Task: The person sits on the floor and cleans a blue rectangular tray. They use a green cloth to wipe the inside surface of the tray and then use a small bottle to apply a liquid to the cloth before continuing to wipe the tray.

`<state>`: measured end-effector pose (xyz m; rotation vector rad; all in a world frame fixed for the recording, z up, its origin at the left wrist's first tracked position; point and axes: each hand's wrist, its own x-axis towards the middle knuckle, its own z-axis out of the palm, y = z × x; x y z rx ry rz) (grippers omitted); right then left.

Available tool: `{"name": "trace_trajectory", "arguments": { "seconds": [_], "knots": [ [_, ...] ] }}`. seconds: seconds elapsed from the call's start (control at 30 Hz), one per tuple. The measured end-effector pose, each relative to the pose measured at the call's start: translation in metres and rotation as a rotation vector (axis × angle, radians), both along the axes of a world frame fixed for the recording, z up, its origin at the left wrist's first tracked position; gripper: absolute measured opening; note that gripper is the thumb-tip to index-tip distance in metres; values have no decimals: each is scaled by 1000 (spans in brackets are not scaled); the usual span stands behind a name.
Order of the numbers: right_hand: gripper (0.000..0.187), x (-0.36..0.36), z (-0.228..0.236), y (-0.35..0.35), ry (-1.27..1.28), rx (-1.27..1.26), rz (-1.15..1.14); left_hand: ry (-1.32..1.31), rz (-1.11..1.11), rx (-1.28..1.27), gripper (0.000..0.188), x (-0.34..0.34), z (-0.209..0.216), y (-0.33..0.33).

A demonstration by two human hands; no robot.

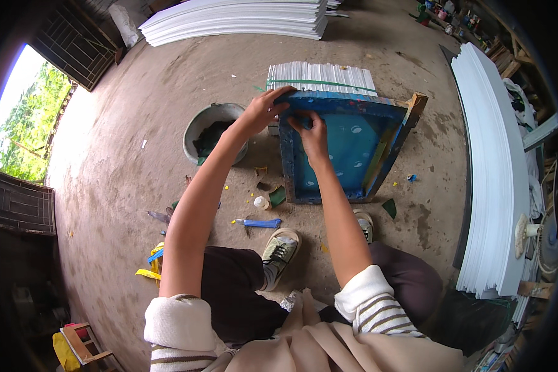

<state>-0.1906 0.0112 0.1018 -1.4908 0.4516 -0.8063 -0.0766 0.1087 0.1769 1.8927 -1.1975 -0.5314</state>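
A blue screen-printing frame [338,101] stands tilted up on the floor before me, its blue mesh [343,149] marked with small pale oval shapes. At its upper left corner, my left hand [260,113] grips the wooden rim, fingers over the top edge. My right hand [315,139] reaches inside the frame near that same corner. Its fingers are closed on a small dark blue piece, pressed close to the rim; what it is I cannot make out. Behind the frame sits a strapped stack of white sheets [319,73], partly hidden by it.
Left of the frame is a bucket [192,133] with dark cloth-like stuff inside. A blue-handled tool [260,223], a small white container [261,203] and scraps lie near my feet. Tall white sheet stacks stand at the right [493,173] and far back [242,22].
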Motion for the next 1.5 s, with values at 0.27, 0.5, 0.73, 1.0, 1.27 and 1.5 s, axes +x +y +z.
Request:
{"name": "trace_trajectory", "arguments": {
  "seconds": [0.27,0.5,0.73,1.0,1.27,1.5],
  "knots": [
    [22,21,-17,21,-236,319,-88,-11,-26,-53,43,-7,-3,7],
    [27,22,-21,37,-322,277,-237,-115,-29,-180,42,-8,-8,9],
    [32,5,-12,42,-30,74,-265,-116,-51,-47,46,-5,-2,13],
    [42,-7,-25,26,58,-238,-88,-146,-99,-153,61,7,-15,15],
    [31,-1,-17,-28,197,-512,18,160,57,-160,81,-3,-48,4],
    [34,-51,-91,-10,175,68,52,166,88,-65,73,7,-115,4]
  ]
}}
